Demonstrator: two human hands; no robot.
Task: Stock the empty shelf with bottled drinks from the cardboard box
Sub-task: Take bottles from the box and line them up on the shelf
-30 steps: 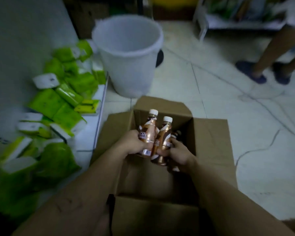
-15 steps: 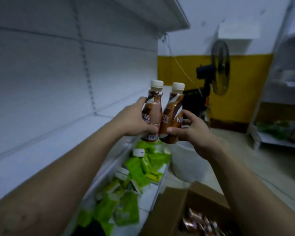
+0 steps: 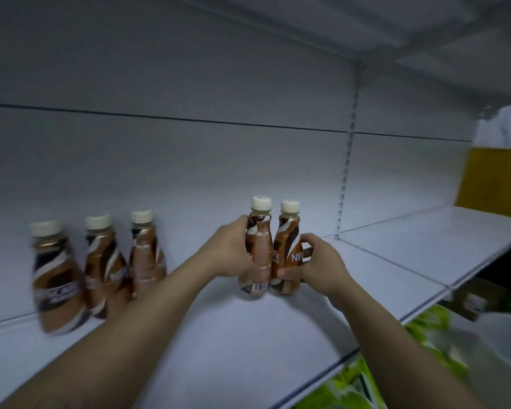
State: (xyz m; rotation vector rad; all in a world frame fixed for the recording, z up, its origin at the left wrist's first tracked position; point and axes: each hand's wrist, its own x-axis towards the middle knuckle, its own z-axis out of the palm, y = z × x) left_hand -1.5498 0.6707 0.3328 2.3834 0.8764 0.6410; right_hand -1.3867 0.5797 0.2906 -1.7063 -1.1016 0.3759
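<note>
Two brown coffee bottles with cream caps are held upright side by side over the white shelf (image 3: 396,249). My left hand (image 3: 230,252) grips the left bottle (image 3: 258,249). My right hand (image 3: 319,267) grips the right bottle (image 3: 286,246). Their bases sit at or just above the shelf board; I cannot tell if they touch it. Three more bottles of the same kind (image 3: 56,278) (image 3: 105,264) (image 3: 146,252) stand in a row at the left against the back panel. The cardboard box is out of view.
A slotted upright (image 3: 347,160) divides the back panel, and another shelf board (image 3: 425,28) hangs overhead. Below the shelf edge at the lower right lie green packages (image 3: 351,388) and a white bucket (image 3: 499,343). A yellow wall (image 3: 493,178) shows at the far right.
My view swung from the box on the floor up to the shelf. Both hands carried the two bottles out of the box and over the shelf board, right of the three standing bottles.
</note>
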